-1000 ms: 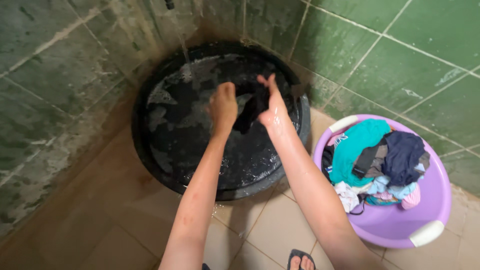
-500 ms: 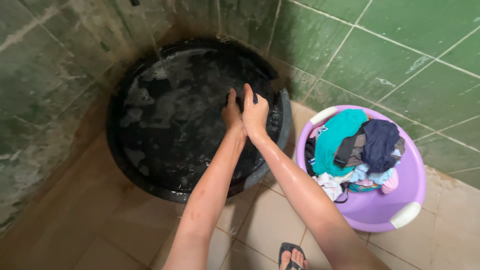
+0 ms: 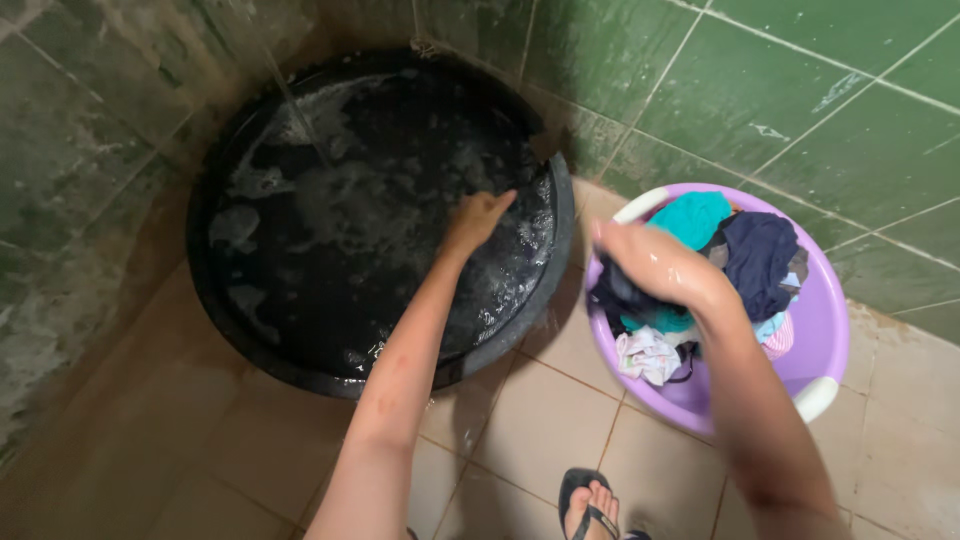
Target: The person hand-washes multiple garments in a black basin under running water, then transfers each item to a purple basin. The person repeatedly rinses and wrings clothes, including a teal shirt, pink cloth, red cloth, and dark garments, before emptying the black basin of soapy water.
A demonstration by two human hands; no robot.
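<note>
Over the black tub (image 3: 300, 330) of sudsy water in the tiled corner, the left hand (image 3: 478, 218) hovered with fingers loosely curled, holding nothing. At the near rim of the purple basin (image 3: 825, 330), the right hand (image 3: 655, 265) was closed on a dark wet garment (image 3: 615, 298), which hung just above the heaped laundry (image 3: 740, 250) inside. Below, a foot in a sandal (image 3: 590, 505) stood on the beige floor (image 3: 540, 420).

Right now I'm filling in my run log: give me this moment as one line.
left hand: over soapy black tub, empty | right hand: grips dark garment over purple basin of clothes | floor: beige tile
</note>
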